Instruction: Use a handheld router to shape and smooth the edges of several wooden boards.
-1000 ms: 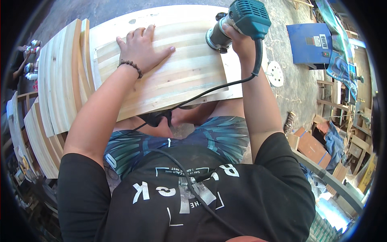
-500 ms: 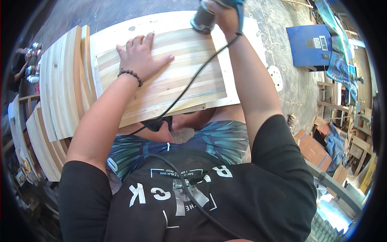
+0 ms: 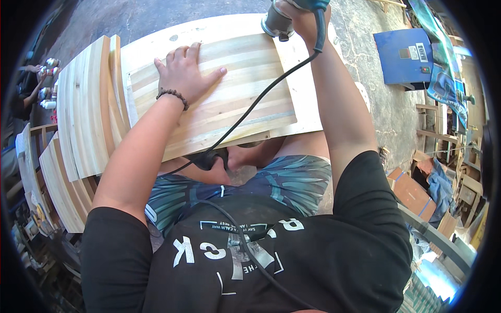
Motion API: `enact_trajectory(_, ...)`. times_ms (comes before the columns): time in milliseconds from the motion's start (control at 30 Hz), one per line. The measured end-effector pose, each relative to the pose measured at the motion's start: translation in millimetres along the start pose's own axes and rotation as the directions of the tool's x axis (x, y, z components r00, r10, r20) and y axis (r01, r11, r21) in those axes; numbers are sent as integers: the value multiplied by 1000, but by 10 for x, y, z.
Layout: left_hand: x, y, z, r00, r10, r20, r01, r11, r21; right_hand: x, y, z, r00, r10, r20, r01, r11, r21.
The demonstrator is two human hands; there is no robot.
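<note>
A striped panel of glued wood strips (image 3: 245, 78) lies on a white board (image 3: 308, 99) in front of me. My left hand (image 3: 186, 70) rests flat on the panel's left part, fingers spread, a dark bead bracelet at the wrist. At the far right corner of the panel, my right hand (image 3: 307, 25) is wrapped round a power tool that looks like a trim router (image 3: 277, 22), with a silver base and a teal body. The upper frame edge cuts off part of this tool. Its black cord (image 3: 250, 107) runs across the panel towards my lap.
Several stacked wood panels (image 3: 86, 104) stand close on the left. Beyond them a person's hand (image 3: 34, 68) is near some small containers (image 3: 48, 83). A blue box-shaped machine (image 3: 404, 57) sits on the floor at right, with wooden frames and a brown board (image 3: 412, 193) nearer.
The router in my right hand has slid a little to the right along the panel's far edge. My left hand keeps its place on the panel. The whole view has shifted slightly.
</note>
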State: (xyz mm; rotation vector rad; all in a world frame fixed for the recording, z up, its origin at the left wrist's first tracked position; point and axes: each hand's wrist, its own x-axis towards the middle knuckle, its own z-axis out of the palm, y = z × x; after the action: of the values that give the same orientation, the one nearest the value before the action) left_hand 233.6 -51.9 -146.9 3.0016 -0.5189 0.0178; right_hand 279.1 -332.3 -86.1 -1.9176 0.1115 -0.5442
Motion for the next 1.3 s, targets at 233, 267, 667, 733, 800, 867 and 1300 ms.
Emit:
enact_trajectory(233, 31, -8, 41, 1000, -3, -22, 3, 1000, 11, -135, 101, 82, 999, -33, -19, 35, 991, 132)
enact_trajectory(267, 23, 1, 30, 1000, -1, -27, 1, 1000, 18, -142, 126, 85, 999, -46, -8, 47, 989, 142)
enact_trajectory(667, 24, 9, -4, 999, -31, 10, 31, 999, -21, -332, 135, 9, 994, -110, -22, 109, 992, -61)
enact_trajectory(733, 29, 27, -11, 1000, -28, 10, 28, 999, -19, -374, 168, -30, 993, -113, -35, 112, 993, -44)
enact_trajectory(800, 13, 27, -24, 999, -33, 14, 33, 999, -16, -435, 107, -51, 993, -113, -39, 112, 993, -22)
enact_trajectory(867, 21, 30, -42, 1000, -26, 1, 26, 1000, 5, -530, 23, -99, 999, 41, -27, -43, 997, -59)
enact_trajectory(1300, 21, 27, -29, 999, -37, -21, 37, 999, 6, -954, 182, -316, 962, -263, -79, 235, 937, -259)
